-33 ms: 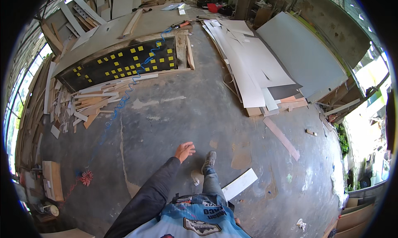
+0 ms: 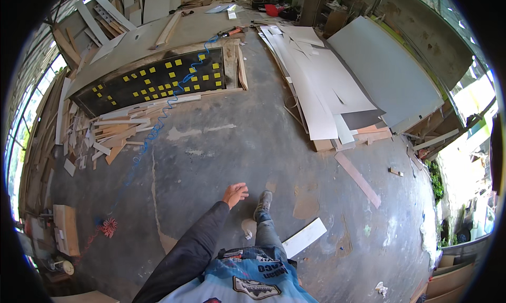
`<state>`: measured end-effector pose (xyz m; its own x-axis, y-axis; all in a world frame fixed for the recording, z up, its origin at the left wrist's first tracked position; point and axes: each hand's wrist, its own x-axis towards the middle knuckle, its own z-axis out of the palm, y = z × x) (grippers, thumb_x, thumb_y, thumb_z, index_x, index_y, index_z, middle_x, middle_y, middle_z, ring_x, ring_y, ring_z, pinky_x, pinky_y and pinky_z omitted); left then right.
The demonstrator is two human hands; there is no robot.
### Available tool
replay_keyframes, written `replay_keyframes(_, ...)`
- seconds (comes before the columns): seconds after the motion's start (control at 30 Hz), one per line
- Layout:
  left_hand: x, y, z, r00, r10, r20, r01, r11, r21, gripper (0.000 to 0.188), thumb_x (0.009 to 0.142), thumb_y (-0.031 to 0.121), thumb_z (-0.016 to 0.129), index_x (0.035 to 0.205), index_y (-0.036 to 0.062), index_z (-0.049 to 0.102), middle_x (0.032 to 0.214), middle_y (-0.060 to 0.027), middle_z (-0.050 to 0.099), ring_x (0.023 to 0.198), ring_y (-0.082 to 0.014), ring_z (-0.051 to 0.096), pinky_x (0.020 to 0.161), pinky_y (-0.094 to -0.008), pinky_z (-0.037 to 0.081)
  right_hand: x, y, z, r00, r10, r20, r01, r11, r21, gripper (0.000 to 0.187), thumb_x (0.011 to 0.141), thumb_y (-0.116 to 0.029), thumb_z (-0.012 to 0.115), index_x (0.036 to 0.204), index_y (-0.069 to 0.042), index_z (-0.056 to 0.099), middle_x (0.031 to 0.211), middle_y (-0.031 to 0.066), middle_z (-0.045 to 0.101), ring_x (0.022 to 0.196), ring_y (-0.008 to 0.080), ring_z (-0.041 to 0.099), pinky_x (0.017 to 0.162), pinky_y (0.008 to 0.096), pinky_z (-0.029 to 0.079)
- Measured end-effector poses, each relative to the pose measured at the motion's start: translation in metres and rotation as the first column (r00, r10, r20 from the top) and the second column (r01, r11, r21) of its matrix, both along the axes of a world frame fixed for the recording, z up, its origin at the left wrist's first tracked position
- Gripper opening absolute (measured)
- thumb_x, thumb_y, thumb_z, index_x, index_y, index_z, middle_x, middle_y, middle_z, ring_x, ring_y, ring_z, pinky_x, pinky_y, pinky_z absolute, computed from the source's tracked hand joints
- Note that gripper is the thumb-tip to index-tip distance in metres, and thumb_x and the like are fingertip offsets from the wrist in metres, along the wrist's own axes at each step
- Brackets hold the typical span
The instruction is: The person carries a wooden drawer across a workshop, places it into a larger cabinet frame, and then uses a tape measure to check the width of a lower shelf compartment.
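Observation:
My left hand [image 2: 235,195] hangs over the grey concrete floor [image 2: 226,160], its fingers loosely stretched and apart, with nothing in them. A dark sleeve covers that arm. Just right of the hand, one shoe [image 2: 265,200] of mine is planted on the floor. A white board strip [image 2: 304,238] lies flat to the right of my leg. My right hand does not show; the blue shirt [image 2: 255,282] fills the bottom middle.
A low workbench [image 2: 132,50] has a black front dotted with yellow squares. Wood offcuts [image 2: 118,137] lie before it. A blue coiled hose [image 2: 158,124] trails down across the floor. White sheets [image 2: 311,81] are stacked at right. A red coil [image 2: 109,227] lies far left.
My leg and shoe sit slightly further left in the view. A sliver of skin at the shirt's right edge is no longer visible. My left hand looks the same.

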<state>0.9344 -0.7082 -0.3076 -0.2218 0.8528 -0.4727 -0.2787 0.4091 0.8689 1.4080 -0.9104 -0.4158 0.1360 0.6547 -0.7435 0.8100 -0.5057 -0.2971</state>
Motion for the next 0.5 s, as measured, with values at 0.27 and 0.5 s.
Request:
replay_keyframes(0.27, -0.1, -0.017, -0.133, 0.917, -0.088, -0.389, -0.139, 0.843, -0.52, 0.039, 0.081, 0.036, 0.056, 0.096, 0.0006, 0.064, 0.086, -0.0191, 0.065, 0.076, -0.0306, 0.063, 0.067, -0.0416, 0.048, -0.089, 0.333, -0.023, 0.611, 0.73, 0.308, -0.768, 0.641, 0.004, 0.016, 0.078, -0.019, 0.06, 0.088, -0.012, 0.07, 0.095, 0.0116, 0.067, 0.089, 0.0265, 0.064, 0.072, 0.038, 0.052)
replay_keyframes(0.5, -0.134, -0.094, -0.161, 0.791, 0.592, -0.157, -0.505, 0.485, -0.714, 0.04, 0.078, 0.029, 0.059, 0.109, 0.0039, 0.06, 0.097, -0.0183, 0.065, 0.078, -0.0343, 0.065, 0.07, -0.0434, 0.051, -0.275, 0.719, 0.008, 0.884, 0.182, -0.432, 0.008, 0.915, 0.402, 0.021, 0.08, -0.016, 0.052, 0.089, 0.0, 0.062, 0.072, 0.0112, 0.064, 0.069, 0.0213, 0.065, 0.053, 0.0307, 0.05)
